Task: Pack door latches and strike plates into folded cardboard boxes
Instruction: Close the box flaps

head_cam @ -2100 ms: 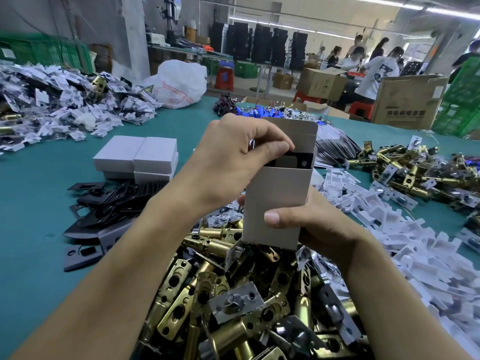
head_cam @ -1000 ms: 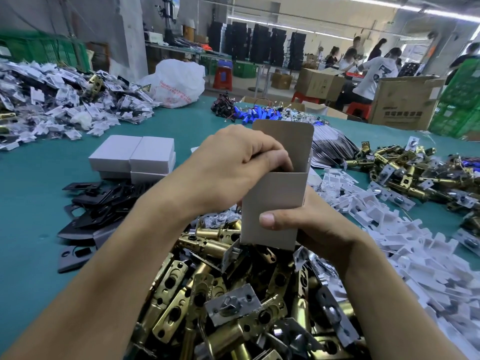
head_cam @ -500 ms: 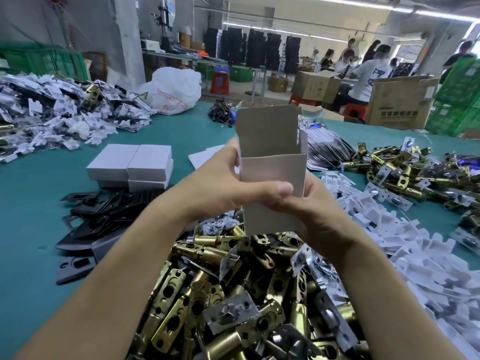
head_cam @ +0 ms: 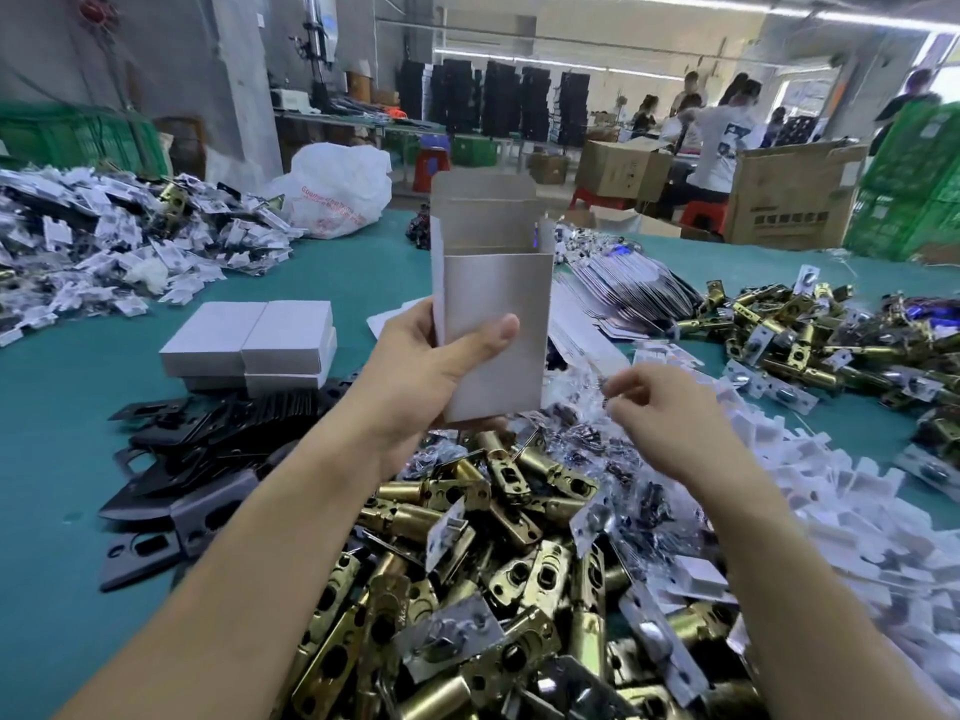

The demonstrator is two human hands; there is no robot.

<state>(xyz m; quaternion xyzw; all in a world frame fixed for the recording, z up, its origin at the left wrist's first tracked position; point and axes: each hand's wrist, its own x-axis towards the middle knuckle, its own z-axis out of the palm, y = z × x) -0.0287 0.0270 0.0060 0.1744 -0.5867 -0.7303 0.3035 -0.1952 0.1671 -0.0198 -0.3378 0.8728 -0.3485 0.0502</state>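
Grips an open-topped cardboard box (head_cam: 493,304) upright in the left hand (head_cam: 415,376), thumb across the front face, fingers behind it, above the heap of brass door latches (head_cam: 467,589) on the green bench (head_cam: 52,407). Holds the right hand (head_cam: 660,407) apart from the box, low to its right over small clear bags (head_cam: 582,439), fingers curled together; cannot tell whether anything is pinched there. Has black strike plates (head_cam: 208,433) to the left, beside closed white boxes (head_cam: 249,340).
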